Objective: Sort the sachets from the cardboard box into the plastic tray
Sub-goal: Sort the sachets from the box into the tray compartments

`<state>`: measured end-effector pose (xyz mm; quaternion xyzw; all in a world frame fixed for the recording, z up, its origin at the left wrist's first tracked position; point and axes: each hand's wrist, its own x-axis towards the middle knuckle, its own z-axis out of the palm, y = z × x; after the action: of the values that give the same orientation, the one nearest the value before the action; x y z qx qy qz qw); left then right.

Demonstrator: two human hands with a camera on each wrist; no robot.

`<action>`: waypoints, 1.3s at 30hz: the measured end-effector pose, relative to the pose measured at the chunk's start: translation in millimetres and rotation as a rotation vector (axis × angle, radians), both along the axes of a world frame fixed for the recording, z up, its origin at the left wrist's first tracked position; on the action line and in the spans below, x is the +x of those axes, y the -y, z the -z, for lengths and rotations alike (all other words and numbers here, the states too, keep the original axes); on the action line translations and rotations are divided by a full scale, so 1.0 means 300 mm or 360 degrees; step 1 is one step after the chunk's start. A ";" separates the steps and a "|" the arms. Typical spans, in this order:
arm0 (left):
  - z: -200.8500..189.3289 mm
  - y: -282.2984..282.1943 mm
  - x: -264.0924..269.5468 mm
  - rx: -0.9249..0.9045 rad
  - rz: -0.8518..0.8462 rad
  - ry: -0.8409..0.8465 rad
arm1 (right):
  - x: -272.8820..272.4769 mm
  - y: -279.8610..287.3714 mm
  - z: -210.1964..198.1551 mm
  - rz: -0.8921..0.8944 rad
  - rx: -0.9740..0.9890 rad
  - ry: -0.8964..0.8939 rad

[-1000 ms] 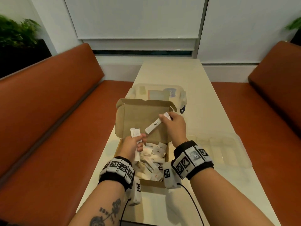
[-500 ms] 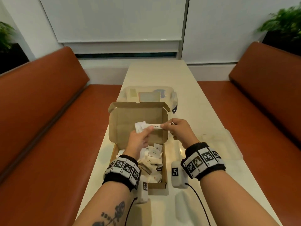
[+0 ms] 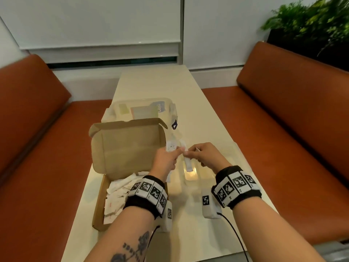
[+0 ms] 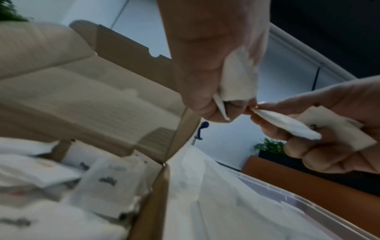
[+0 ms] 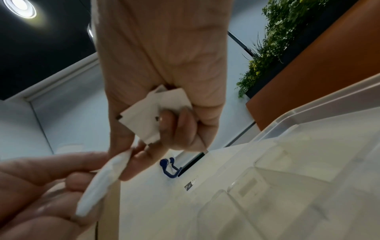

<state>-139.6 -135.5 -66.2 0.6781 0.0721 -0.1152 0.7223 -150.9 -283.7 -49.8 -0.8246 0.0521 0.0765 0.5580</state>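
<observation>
Counting one cardboard box (image 3: 128, 148), open, lid standing upright, on the left of the pale surface (image 3: 154, 84). One clear plastic tray (image 3: 191, 175) just right of the box, divided into compartments. One lidded clear container (image 3: 139, 108) beyond the box, on the far side. Two orange benches, one on each side. One green plant (image 3: 311, 25) at far right.

Inside the box, a heap of white sachets (image 3: 119, 193), too many and too blurred to count.

Two hands, raised side by side above the gap between box and tray, fingertips meeting. One marker-covered band on each wrist.

Left hand (image 3: 165, 161): fingers curled round crumpled white sachets (image 4: 238, 81), thumb pressed against them. Number in that bundle not clear. Knuckles turned away, wrist over the right edge of the box.

Right hand (image 3: 205, 157): thumb and forefinger pinching the top of one long stick sachet (image 3: 188, 164), which hangs down over a tray compartment without touching it. Remaining fingers curled, trapping a flat square sachet (image 5: 144, 123) against the palm, possibly two overlapped. Upper end of the stick touching, or just beside, the left fingertips (image 4: 240, 107); impossible to tell whether the left hand also grips it.
</observation>
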 end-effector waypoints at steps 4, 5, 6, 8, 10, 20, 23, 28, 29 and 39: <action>0.044 0.051 0.011 0.0210 -0.0008 -0.0004 | 0.014 0.022 0.033 0.0062 -0.0075 -0.0060; 0.055 0.062 0.015 0.0304 -0.0031 0.0013 | 0.019 0.025 0.045 0.0084 -0.0092 -0.0087; 0.063 0.073 0.019 0.0421 -0.0058 0.0035 | 0.026 0.026 0.057 0.0120 -0.0123 -0.0111; 0.075 0.091 0.027 0.0747 -0.0077 0.0090 | 0.049 0.027 0.084 0.0219 -0.0270 -0.0122; 0.083 0.100 0.033 0.1142 -0.0012 0.0119 | 0.075 0.018 0.106 0.0249 -0.0439 -0.0136; 0.098 0.094 0.041 0.1519 0.0220 -0.0100 | 0.116 -0.057 0.200 -0.0147 -0.1135 -0.0123; 0.106 0.088 0.041 0.1488 0.0223 -0.0099 | 0.105 -0.047 0.219 -0.0270 -0.1212 -0.0142; 0.117 0.081 0.043 0.1478 0.0216 -0.0094 | 0.091 -0.026 0.232 -0.0373 -0.1311 -0.0124; 0.119 0.081 0.043 0.1479 0.0214 -0.0090 | 0.090 -0.027 0.233 -0.0404 -0.1342 -0.0124; 0.117 0.076 0.035 0.1489 0.0252 -0.0068 | 0.079 -0.023 0.235 -0.0390 -0.1235 -0.0049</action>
<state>-129.0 -158.2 -101.3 0.9315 0.0791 -0.1391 0.3265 -127.1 -276.9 -120.4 -0.9729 -0.0132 0.1295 0.1913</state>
